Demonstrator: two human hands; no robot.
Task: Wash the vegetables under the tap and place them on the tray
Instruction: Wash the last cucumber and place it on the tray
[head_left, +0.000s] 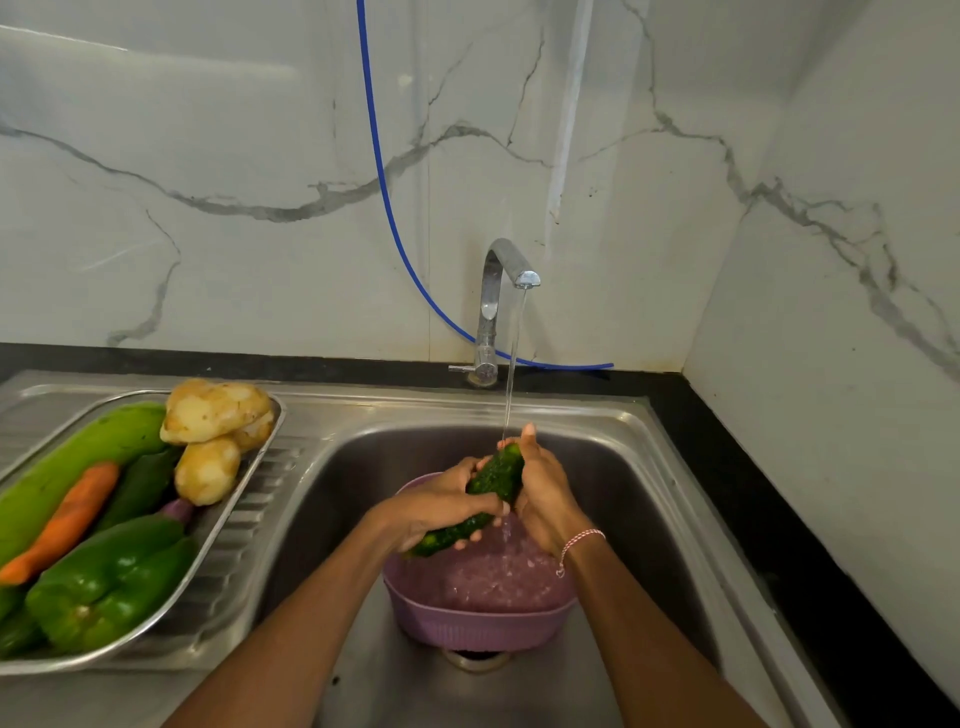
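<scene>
Over steel sink (634, 467), left hand (441, 501), right hand (545, 499) grip bumpy cucumber (496, 475).

Soft even light, sheen on sink (597, 410), wide-angle bowing at edges, tray (224, 521) perhaps slightly soft.

One cucumber (496, 475) between left hand (441, 506) and right hand (543, 499). Left of hands: one tray (254, 457), three potatoes (215, 410), one carrot (72, 519), one bell pepper (114, 577), one pale gourd (78, 452). Beneath hands: one basin (478, 623). Beyond: one tap (491, 312).

Your tray (228, 527) sits at the bench's (753, 467) left edge; right of it, the basin (478, 629) lies in the sink (358, 467), tap (491, 312) behind.
</scene>
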